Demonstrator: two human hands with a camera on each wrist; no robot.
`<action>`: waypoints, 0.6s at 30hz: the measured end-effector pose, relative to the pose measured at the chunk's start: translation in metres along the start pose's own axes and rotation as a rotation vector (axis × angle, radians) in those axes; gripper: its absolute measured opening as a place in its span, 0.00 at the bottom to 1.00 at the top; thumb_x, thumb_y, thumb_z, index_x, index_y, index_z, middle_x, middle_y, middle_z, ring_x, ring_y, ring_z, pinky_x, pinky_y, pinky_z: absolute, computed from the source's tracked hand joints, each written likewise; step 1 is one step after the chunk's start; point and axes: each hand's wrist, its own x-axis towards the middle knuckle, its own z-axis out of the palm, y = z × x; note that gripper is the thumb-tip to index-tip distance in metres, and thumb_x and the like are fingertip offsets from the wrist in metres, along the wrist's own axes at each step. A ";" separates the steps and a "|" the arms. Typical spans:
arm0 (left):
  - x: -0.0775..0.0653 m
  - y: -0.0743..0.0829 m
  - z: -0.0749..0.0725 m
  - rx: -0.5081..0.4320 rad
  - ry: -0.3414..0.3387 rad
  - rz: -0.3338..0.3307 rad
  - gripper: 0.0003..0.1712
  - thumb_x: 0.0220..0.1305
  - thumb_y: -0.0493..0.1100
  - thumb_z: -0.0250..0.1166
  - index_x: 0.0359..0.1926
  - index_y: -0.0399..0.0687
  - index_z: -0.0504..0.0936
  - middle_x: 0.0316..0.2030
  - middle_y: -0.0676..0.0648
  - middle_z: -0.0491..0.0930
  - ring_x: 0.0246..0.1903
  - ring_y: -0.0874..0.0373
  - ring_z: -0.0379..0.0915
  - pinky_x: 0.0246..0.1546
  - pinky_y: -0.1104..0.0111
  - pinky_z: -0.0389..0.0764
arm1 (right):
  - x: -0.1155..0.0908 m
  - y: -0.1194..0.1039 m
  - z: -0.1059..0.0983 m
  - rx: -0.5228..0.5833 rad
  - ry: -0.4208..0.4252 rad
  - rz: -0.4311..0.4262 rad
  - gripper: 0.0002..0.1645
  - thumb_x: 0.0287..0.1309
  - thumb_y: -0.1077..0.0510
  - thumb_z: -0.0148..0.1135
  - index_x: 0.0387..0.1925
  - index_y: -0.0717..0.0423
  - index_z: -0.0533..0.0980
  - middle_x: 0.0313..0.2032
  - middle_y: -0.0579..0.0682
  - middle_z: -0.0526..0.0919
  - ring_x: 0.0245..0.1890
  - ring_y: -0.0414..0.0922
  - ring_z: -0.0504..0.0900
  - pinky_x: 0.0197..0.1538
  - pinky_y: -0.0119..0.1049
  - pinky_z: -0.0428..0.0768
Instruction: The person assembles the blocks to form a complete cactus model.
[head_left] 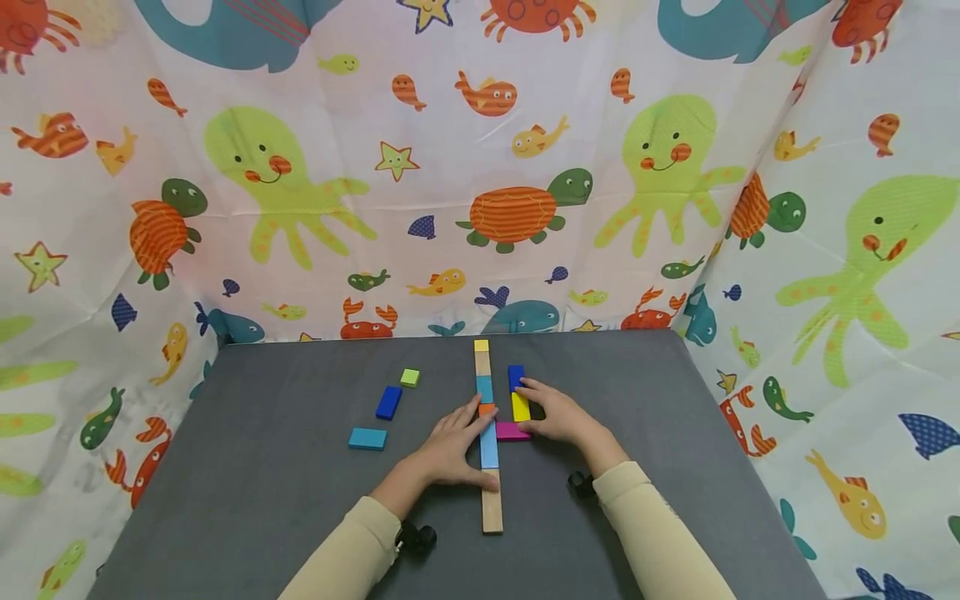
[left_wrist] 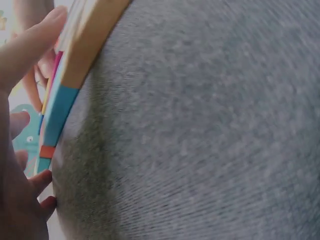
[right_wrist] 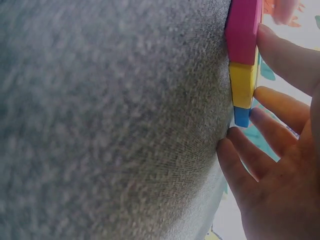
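Note:
A straight row of coloured blocks, with a light blue block point(head_left: 489, 450) and a plain wooden block point(head_left: 492, 512) at its near part, runs away from me. My left hand point(head_left: 448, 450) lies along its left side, fingers spread by an orange block point(head_left: 487, 409) and thumb at the wooden one. Right of the row, a magenta block point(head_left: 513, 432) lies crosswise, its left end at the row. Beyond it a yellow block point(head_left: 521, 407) and a dark blue block point(head_left: 516, 377) stand in line. My right hand point(head_left: 562, 416) touches here, thumb point(right_wrist: 285, 57) at the magenta block and forefinger at the yellow one.
Left of the row lie a loose light blue block point(head_left: 367, 439), a dark blue block point(head_left: 388, 402) and a small green block point(head_left: 410, 378). The grey cloth-covered table point(head_left: 247, 467) ends at a printed curtain point(head_left: 442, 192) behind and at the sides.

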 end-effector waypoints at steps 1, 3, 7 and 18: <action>0.000 -0.001 -0.001 -0.010 0.020 0.008 0.66 0.54 0.78 0.71 0.86 0.63 0.53 0.87 0.48 0.35 0.83 0.39 0.43 0.77 0.34 0.49 | 0.000 0.000 0.000 0.001 -0.001 0.001 0.45 0.65 0.45 0.73 0.79 0.50 0.68 0.82 0.55 0.61 0.80 0.62 0.61 0.76 0.66 0.61; -0.002 -0.004 -0.003 -0.033 0.073 0.025 0.63 0.57 0.76 0.71 0.85 0.60 0.56 0.87 0.47 0.37 0.82 0.38 0.46 0.76 0.32 0.52 | -0.001 0.000 0.000 0.002 -0.003 0.001 0.45 0.66 0.45 0.73 0.79 0.50 0.68 0.82 0.55 0.61 0.80 0.62 0.61 0.77 0.66 0.61; -0.011 -0.016 -0.009 -0.084 0.196 0.041 0.56 0.60 0.71 0.71 0.83 0.58 0.62 0.86 0.47 0.47 0.80 0.37 0.50 0.73 0.28 0.53 | -0.002 0.001 0.001 0.007 -0.003 0.000 0.45 0.65 0.45 0.73 0.79 0.49 0.68 0.82 0.55 0.61 0.80 0.62 0.61 0.76 0.66 0.62; -0.060 -0.057 -0.034 -0.207 0.432 0.049 0.45 0.62 0.56 0.77 0.77 0.51 0.71 0.73 0.44 0.72 0.74 0.40 0.61 0.70 0.30 0.59 | -0.002 0.001 0.002 0.011 -0.004 -0.012 0.46 0.66 0.45 0.72 0.80 0.48 0.66 0.82 0.55 0.60 0.80 0.61 0.60 0.77 0.65 0.61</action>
